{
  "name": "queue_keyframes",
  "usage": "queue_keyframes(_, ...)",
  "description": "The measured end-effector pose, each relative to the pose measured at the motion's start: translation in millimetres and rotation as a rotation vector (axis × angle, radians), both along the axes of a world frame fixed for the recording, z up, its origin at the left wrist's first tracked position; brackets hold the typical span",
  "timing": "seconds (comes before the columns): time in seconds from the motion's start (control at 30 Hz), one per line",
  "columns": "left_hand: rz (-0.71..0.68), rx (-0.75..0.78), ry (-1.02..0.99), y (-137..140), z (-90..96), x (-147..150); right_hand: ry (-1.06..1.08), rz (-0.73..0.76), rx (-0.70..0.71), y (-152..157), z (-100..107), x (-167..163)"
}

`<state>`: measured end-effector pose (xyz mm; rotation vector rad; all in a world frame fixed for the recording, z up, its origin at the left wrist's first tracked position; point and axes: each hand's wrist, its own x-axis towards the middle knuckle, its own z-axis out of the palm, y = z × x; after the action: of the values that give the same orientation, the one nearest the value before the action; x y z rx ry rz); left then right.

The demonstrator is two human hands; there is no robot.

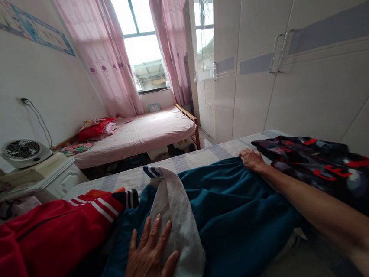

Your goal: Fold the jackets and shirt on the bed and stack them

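Garment [230, 203] of teal cloth, its gray inside partly turned out, lies across a pale sheet [202, 157] beneath a person's two hands. The left hand [147, 262], nearest, rests palm down with fingers spread over the gray and teal fabric. Beside it at left lies a red jacket [59, 229] with white stripes. The right hand [251, 160] reaches to the garment's far edge, fingers curled; whether they pinch the cloth cannot be told. A dark printed garment [320, 164] lies just right of that arm. Beyond, a fan [25, 149] sits at left and a white wardrobe [265, 96] lines the right. Farther off, a pink-covered bed [151, 133] stands below a curtained window [145, 51], a blue clock [154, 108] at its far edge.
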<state>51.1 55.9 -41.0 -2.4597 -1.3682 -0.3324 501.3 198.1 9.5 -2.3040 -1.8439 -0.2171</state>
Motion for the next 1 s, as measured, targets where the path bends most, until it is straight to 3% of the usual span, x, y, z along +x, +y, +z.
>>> queue_keyframes(0.1,0.017,-0.03,0.001,-2,2.8,2,-0.011,0.055,0.046,-9,2,-20)
queue_keyframes(0.2,0.032,-0.056,-0.01,-4,6.9,5,-0.016,0.255,0.112,-28,-6,-45)
queue_keyframes(0.3,0.038,-0.069,-0.016,-6,9.5,7,0.001,0.357,0.018,-47,-26,-58)
queue_keyframes(0.37,0.037,-0.08,-0.016,-6,10.3,6,0.037,0.368,-0.029,-51,-36,-57)
queue_keyframes(0.43,0.038,-0.101,-0.017,-6,12.3,4,0.091,0.385,0.017,-50,-38,-49)
queue_keyframes(0.57,0.014,-0.125,-0.054,-8,30.3,9,0.057,0.31,0.088,-40,-18,-25)
queue_keyframes(0.63,-0.07,-0.119,-0.09,-13,47.1,23,-0.07,0.292,0.003,-36,-8,-18)
queue_keyframes(0.77,-0.412,-0.246,-0.11,-22,73.3,69,-0.278,0.369,-0.105,-32,2,-21)
queue_keyframes(0.87,-0.576,-0.381,-0.119,-25,67.5,97,-0.301,0.376,-0.092,-27,9,-24)
queue_keyframes(1.0,-0.663,-0.49,-0.106,-30,46.5,111,-0.242,0.232,-0.01,-13,22,-13)
